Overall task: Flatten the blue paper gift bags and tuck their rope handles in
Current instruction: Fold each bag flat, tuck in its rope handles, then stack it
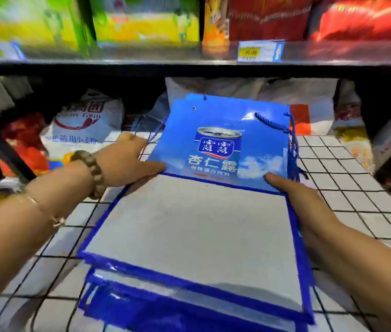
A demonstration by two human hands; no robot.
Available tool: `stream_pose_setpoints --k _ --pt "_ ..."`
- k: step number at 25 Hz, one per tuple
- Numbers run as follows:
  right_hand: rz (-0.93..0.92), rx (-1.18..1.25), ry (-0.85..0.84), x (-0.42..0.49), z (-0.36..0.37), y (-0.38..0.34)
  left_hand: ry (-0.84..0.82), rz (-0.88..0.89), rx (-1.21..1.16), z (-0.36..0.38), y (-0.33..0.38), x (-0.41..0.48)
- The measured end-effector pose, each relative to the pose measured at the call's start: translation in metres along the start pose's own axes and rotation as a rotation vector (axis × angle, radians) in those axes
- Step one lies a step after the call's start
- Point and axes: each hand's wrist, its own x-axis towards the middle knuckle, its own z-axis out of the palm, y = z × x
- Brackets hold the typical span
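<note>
Clasping the stack of blue gift bags (pixel 216 149) from both sides, the person has the left hand (pixel 127 161) at its left edge and the right hand (pixel 295 195) at its right edge. Each thumb lies on top, close to the fold where the printed blue face meets the grey base panel (pixel 189 226). The left fingers curl against the left edge. The right fingers are hidden under or behind the stack, so how far they wrap cannot be seen.

The stack rests on the white tiled surface (pixel 338 171) below the dark shelf (pixel 141 68), its far end reaching toward the sacks at the back. The bags look already folded flat, with several layers showing at the near edge.

The paper appears glossy, light and fairly stiff. It would likely crease sharply and slide sheet over sheet, so a firm squeeze at the side edges near the fold seems the safest hold. The corners would probably dent easily.

The rope handles (pixel 273 123) are soft and limp. One loop lies on the top bag at the far right, and more cords dangle off the right edge. These should need pinching individually and feeding between the layers.
</note>
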Motion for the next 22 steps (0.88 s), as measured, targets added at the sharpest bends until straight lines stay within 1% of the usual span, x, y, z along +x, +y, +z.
stream_pose_setpoints --k 1,2,4,5,6,7,8,9,11,12,15,17,19,21,22 --pt "-0.024 0.053 0.034 -0.004 0.004 0.005 0.073 0.072 0.218 -0.013 0.01 -0.011" --pt "-0.047 0.102 0.082 -0.006 0.01 0.01 0.13 0.141 0.36 -0.023 0.019 -0.024" --pt "-0.09 0.203 0.185 -0.013 0.023 0.02 0.228 0.218 0.563 -0.007 0.047 -0.064" --pt "-0.104 0.239 0.22 -0.018 0.03 0.024 0.258 0.264 0.597 0.023 0.062 -0.086" --pt "-0.1 0.261 0.238 -0.024 0.036 0.027 0.196 0.247 0.59 0.06 0.07 -0.104" --pt "-0.076 0.275 0.242 -0.03 0.041 0.029 0.124 0.18 0.516 0.091 0.076 -0.119" --pt "-0.038 0.292 0.228 -0.034 0.044 0.031 0.061 0.168 0.469 0.115 0.074 -0.125" --pt "0.005 0.314 0.209 -0.036 0.047 0.035 0.032 0.2 0.423 0.13 0.067 -0.126" --pt "0.059 0.403 0.163 -0.04 0.051 0.041 0.176 0.279 0.443 0.14 0.054 -0.121" --pt "0.07 0.477 0.133 -0.042 0.054 0.044 0.29 0.349 0.452 0.135 0.048 -0.119" --pt "0.088 0.578 0.111 -0.051 0.058 0.053 0.425 0.489 0.425 0.121 0.037 -0.116" --pt "0.1 0.611 0.071 -0.058 0.058 0.059 0.455 0.573 0.472 0.113 0.021 -0.11" --pt "0.146 0.611 0.011 -0.067 0.06 0.062 0.471 0.739 0.538 0.101 0.002 -0.104" --pt "0.226 0.543 -0.042 -0.073 0.061 0.068 0.496 0.864 0.567 0.087 -0.019 -0.093" --pt "0.255 0.49 -0.097 -0.075 0.056 0.071 0.504 0.904 0.565 0.081 -0.031 -0.087"
